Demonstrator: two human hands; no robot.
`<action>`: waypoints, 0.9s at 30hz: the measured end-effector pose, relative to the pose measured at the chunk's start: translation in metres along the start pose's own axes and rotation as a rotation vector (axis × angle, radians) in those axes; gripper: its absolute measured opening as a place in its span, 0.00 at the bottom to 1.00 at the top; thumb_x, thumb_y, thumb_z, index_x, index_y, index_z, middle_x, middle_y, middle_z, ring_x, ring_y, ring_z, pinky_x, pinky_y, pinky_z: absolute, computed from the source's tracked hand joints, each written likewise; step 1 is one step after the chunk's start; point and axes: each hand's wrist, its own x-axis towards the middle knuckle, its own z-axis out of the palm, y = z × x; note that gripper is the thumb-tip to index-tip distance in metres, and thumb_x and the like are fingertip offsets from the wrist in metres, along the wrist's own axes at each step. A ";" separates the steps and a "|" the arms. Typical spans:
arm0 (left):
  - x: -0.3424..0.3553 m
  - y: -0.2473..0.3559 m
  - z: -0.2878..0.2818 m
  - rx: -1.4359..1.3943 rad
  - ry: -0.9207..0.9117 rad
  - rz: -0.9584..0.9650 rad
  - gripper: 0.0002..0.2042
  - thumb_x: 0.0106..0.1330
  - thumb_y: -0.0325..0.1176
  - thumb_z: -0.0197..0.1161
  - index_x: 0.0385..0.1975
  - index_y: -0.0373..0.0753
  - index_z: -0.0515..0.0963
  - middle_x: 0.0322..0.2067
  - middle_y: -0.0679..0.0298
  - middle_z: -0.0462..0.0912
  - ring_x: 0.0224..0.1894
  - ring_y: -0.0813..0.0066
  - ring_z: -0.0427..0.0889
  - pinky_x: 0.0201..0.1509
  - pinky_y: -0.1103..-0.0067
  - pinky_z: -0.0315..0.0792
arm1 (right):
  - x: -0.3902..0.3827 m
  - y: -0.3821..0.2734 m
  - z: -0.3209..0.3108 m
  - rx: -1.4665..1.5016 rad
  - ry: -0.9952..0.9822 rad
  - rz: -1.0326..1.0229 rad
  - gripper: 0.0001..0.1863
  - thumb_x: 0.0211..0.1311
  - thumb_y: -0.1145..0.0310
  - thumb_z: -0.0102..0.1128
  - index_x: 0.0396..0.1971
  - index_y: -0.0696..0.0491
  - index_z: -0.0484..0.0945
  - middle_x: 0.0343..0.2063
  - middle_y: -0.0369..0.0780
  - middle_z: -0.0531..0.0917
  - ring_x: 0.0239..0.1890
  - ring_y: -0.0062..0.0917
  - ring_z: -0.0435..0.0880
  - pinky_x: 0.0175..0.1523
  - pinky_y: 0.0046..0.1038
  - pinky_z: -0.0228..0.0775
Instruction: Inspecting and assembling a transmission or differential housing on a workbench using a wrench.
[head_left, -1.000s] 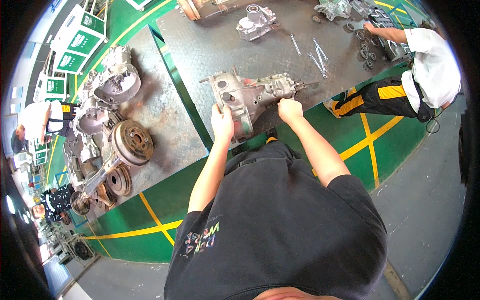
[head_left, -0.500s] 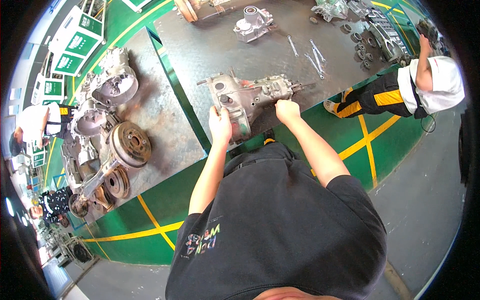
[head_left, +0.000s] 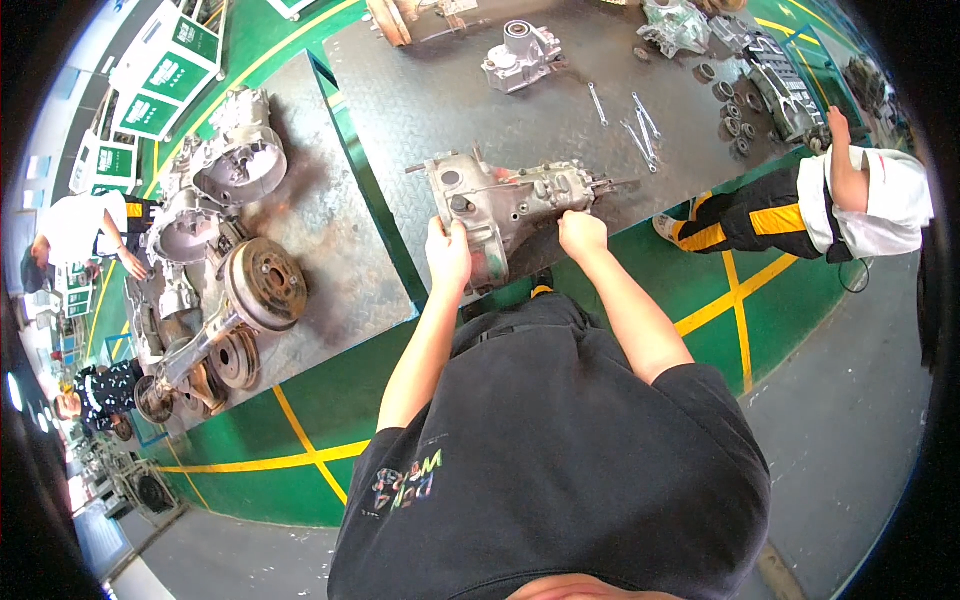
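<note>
A dull silver cast gearbox housing [head_left: 510,200] lies across the near edge of the steel bench, its narrow end with a protruding shaft pointing right. My left hand [head_left: 448,250] is closed on the housing's lower left flange, fingers partly hidden behind the thumb. My right hand [head_left: 582,232] grips the underside of the narrow end, with its fingertips curled out of sight. Beyond the housing, several silver spanners [head_left: 643,135] lie on the bench, and a smaller silver housing [head_left: 520,60] stands farther back.
Left of a green gap, a second bench [head_left: 350,280] carries bell housings [head_left: 240,160] and a rusty brake drum [head_left: 268,283]. Several dark rings [head_left: 732,110] sit at the right. A co-worker in white [head_left: 870,200] is close on the right; two other people [head_left: 85,230] are at the left.
The right co-worker has shifted and lowered an arm from the bench parts. The left co-worker has extended an arm toward the parts. The view has shifted slightly; my hands keep their grip.
</note>
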 end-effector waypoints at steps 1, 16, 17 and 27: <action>0.000 -0.006 0.000 0.000 -0.001 0.000 0.18 0.68 0.36 0.54 0.48 0.26 0.72 0.36 0.43 0.82 0.39 0.54 0.82 0.47 0.67 0.73 | 0.001 -0.006 -0.001 0.026 0.002 0.040 0.18 0.66 0.58 0.51 0.29 0.56 0.83 0.32 0.49 0.85 0.39 0.44 0.85 0.44 0.44 0.76; -0.003 0.015 -0.006 -0.102 -0.084 -0.127 0.16 0.68 0.36 0.54 0.46 0.26 0.72 0.33 0.45 0.83 0.36 0.55 0.83 0.44 0.67 0.73 | 0.001 -0.007 -0.007 0.046 -0.042 0.147 0.19 0.64 0.55 0.52 0.32 0.56 0.84 0.34 0.49 0.85 0.40 0.43 0.85 0.47 0.43 0.76; -0.002 0.009 -0.006 -0.103 -0.081 -0.129 0.16 0.68 0.36 0.54 0.46 0.26 0.72 0.33 0.45 0.83 0.36 0.55 0.83 0.44 0.67 0.73 | 0.002 -0.007 -0.006 0.045 -0.043 0.144 0.19 0.64 0.55 0.52 0.32 0.56 0.84 0.34 0.49 0.85 0.40 0.43 0.85 0.47 0.43 0.76; 0.002 -0.008 -0.001 -0.006 -0.038 -0.019 0.19 0.68 0.37 0.54 0.48 0.26 0.72 0.37 0.42 0.82 0.39 0.52 0.83 0.46 0.67 0.73 | 0.004 0.001 0.005 -0.022 0.000 -0.004 0.16 0.62 0.59 0.54 0.28 0.57 0.83 0.30 0.49 0.85 0.37 0.44 0.85 0.45 0.43 0.77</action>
